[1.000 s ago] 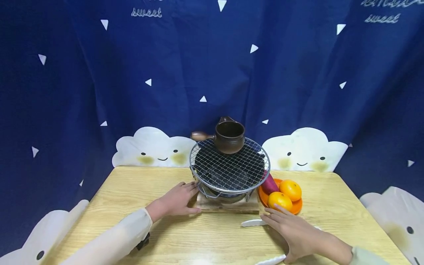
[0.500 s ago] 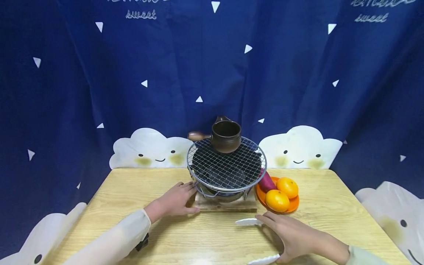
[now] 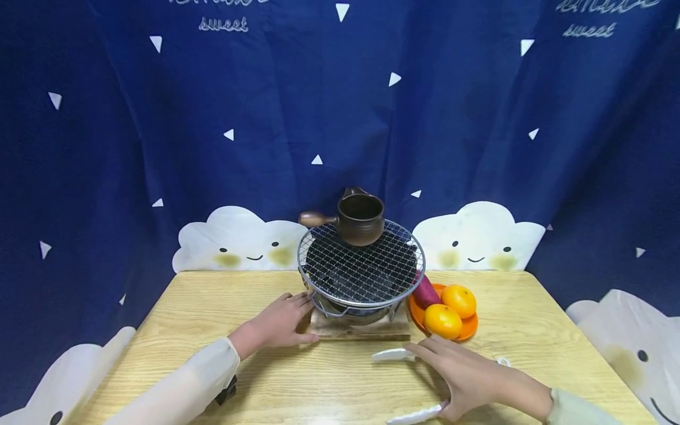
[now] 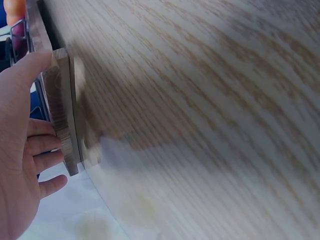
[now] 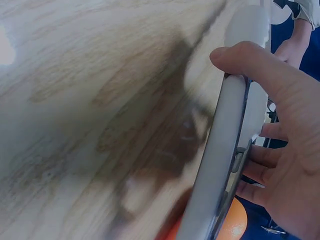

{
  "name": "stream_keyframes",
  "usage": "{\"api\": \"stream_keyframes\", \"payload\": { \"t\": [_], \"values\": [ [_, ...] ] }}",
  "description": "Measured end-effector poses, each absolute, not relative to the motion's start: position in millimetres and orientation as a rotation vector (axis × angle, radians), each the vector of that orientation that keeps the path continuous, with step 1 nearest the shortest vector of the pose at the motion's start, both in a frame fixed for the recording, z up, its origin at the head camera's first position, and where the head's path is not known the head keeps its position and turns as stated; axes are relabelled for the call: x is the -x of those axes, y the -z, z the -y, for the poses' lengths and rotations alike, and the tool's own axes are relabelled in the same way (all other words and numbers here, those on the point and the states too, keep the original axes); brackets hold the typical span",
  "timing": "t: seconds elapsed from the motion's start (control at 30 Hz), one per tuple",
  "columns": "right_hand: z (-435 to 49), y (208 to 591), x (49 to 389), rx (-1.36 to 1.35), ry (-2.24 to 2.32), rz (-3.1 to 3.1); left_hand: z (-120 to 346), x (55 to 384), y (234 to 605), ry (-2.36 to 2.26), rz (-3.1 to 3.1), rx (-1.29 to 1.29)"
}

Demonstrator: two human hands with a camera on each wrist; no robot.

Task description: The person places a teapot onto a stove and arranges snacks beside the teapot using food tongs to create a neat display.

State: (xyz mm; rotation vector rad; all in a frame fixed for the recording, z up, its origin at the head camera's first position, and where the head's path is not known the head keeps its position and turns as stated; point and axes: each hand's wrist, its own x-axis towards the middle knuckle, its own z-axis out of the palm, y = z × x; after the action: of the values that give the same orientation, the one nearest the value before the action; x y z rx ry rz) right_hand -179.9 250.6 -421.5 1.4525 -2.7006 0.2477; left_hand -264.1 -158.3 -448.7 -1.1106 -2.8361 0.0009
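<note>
My left hand rests at the left end of a wooden board, thumb by its front corner. In the left wrist view the fingers lie along the board's end, only slightly bent. On the board stands a round tabletop grill with a wire mesh. A brown pot with a wooden side handle sits on the mesh toward the back. My right hand holds white-tipped tongs, arms spread apart, low over the table. The right wrist view shows thumb and fingers around the tongs.
Just beyond the right hand, an orange plate holds two orange citrus fruits and a purple sweet potato beside the grill. A blue curtain with white clouds hangs behind the wooden table.
My right hand has drawn slightly left and away from the plate with the tongs, its fingers no longer overlapping the front fruit. The left hand stays by the board. The head view has shifted slightly.
</note>
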Motion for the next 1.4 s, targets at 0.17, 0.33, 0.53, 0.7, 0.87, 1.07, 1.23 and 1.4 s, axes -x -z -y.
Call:
{"api": "stream_keyframes", "payload": {
  "t": [0.17,0.33,0.53,0.7,0.87,1.07,1.23,1.4],
  "values": [
    [-252,416,184,-1.471,-0.226,2.679,158,265,448,0.027,2.859,1.104],
    [-254,408,185,-1.465,-0.243,2.747,159,265,449,0.042,2.878,1.097],
    [-258,396,186,-1.426,-0.284,2.852,158,265,451,0.065,2.879,1.106],
    [-260,385,188,-1.379,-0.194,2.856,159,264,450,0.089,2.889,1.098],
    [-265,373,192,-1.309,-0.161,2.908,159,265,450,0.058,2.891,1.096],
    [-269,358,196,-1.227,-0.088,2.933,160,267,451,0.053,2.885,1.101],
    [-274,345,201,-1.11,-0.085,2.982,160,267,452,0.056,2.865,1.109],
    [-282,336,208,-1.087,-0.071,2.93,160,267,452,0.061,2.869,1.111]
  ]
}}
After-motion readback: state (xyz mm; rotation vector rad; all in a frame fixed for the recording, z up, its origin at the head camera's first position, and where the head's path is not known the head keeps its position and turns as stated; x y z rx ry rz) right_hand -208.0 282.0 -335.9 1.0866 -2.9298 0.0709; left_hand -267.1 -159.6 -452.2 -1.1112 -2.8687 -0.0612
